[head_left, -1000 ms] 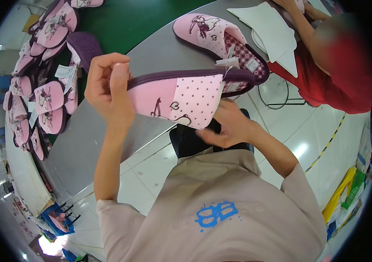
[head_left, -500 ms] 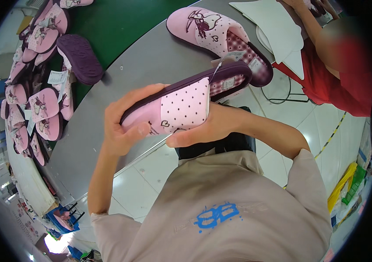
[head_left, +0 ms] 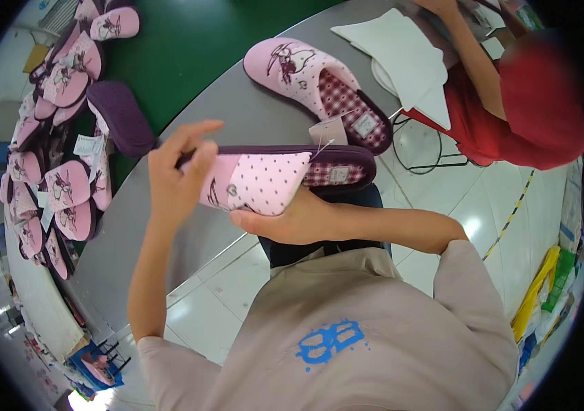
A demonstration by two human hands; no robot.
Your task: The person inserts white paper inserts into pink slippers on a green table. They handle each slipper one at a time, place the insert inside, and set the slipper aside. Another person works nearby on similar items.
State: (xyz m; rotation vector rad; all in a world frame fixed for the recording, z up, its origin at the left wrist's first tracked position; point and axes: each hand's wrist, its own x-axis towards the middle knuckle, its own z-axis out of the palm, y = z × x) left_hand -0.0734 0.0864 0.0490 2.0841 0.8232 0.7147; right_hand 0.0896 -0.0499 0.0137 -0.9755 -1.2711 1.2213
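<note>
A pink slipper (head_left: 264,179) with dark dots, a dark purple sole edge and a checked lining is held tilted on its side in front of me. My right hand (head_left: 300,219) grips its middle from below, thumb along the upper. At the toe, my left hand (head_left: 177,168) has its fingers raised and apart; whether it still touches the toe I cannot tell. Behind it lies a matching slipper (head_left: 292,68), upper facing up, its heel at the grey table's edge. A pale tag (head_left: 330,133) hangs on a thin tie between the two.
The grey table (head_left: 199,113) borders a green surface (head_left: 189,41). More pink slippers (head_left: 66,181) are heaped at the left, beside one with its purple sole (head_left: 122,120) showing. White sheets (head_left: 402,61) lie at the far right, near a person in red (head_left: 542,103).
My left hand has loosened from the toe, its fingers lifting. The held slipper has moved slightly down and left and lies more level. The view has shifted a little.
</note>
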